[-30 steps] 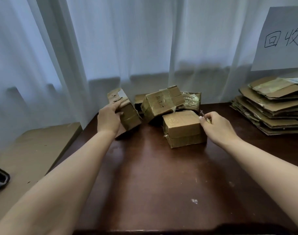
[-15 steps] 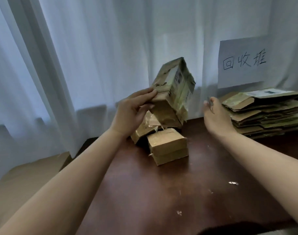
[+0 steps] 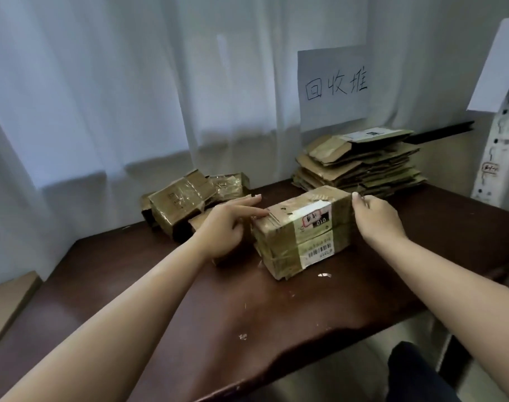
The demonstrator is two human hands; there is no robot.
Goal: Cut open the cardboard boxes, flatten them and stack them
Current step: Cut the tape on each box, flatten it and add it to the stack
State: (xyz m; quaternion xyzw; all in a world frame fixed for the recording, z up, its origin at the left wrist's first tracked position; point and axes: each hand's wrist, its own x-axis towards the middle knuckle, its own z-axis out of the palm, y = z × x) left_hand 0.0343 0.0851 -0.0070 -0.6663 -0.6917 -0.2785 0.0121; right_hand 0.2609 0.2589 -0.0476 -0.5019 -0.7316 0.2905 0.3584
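Cardboard box (image 3: 299,230), taped shut and bearing a white label, lies on the dark worktop (image 3: 189,300) between the two hands. The left hand (image 3: 227,224) rests against its left end with fingers extended, and the right hand (image 3: 375,219) grips its right end with fingers curled over the edge. More taped boxes (image 3: 186,198) lie behind the left hand, and a stack of flattened cardboard (image 3: 360,161) sits at the back right below a handwritten paper sign (image 3: 333,88).

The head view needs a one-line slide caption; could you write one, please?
Two hands steady a taped box on a table, flattened cardboard stacked behind.
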